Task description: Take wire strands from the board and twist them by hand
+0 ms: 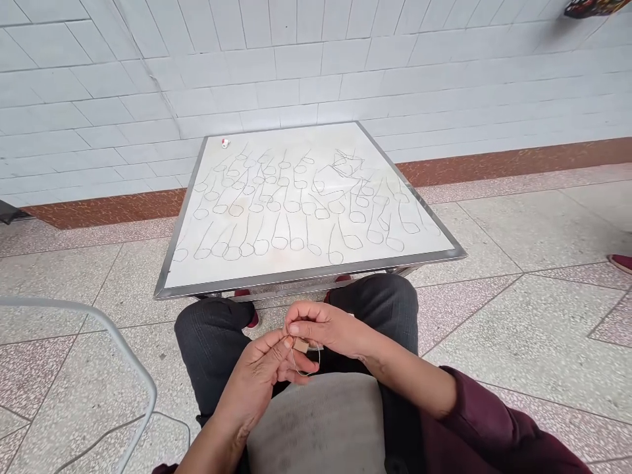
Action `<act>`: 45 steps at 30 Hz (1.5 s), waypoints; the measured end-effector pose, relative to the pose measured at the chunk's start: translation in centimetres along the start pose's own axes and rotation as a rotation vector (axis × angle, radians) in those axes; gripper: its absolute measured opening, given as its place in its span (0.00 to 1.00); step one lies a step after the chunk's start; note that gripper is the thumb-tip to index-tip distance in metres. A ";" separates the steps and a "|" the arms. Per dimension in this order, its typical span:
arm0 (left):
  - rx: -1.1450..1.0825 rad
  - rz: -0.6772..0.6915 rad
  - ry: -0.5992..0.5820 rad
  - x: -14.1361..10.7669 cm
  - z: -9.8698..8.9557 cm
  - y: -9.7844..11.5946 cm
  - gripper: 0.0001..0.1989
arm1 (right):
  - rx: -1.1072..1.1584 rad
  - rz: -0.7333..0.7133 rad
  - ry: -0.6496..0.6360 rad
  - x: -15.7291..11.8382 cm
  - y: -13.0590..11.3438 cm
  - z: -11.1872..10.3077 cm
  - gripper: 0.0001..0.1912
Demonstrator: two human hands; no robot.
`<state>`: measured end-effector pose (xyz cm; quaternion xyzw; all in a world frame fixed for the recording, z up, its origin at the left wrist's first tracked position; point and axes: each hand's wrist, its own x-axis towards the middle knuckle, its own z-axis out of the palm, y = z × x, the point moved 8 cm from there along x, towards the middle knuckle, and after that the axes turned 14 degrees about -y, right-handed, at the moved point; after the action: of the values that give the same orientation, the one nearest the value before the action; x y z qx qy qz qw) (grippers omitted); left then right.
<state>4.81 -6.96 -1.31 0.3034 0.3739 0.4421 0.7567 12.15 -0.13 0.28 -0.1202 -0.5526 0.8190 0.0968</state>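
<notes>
Just below my fingertips, the thin looped strand (pixel 319 355) points its rounded end toward me, long axis running away from the fingers, while my left hand (pixel 261 368) and right hand (pixel 338 330) pinch its far end, thumbs against fingers.

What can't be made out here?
Head view: ends of the thin, pale wire loop, hidden by the left hand and right hand.
Head view: full outline of the small tan rectangular piece, partly covered by the hands.
Head view: red-and-white object on the square white table, too small to identify.
Head view: dark multicoloured object, cut off by top edge.
</notes>
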 end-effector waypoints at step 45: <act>-0.221 0.099 0.280 0.3 -1.4 -0.1 0.15 | -0.363 -0.158 0.324 -0.7 -0.9 -2.4 0.18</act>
<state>3.81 -6.59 -2.22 0.1720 0.4096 0.5551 0.7032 13.55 2.10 0.36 -0.2216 -0.6756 0.6663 0.2247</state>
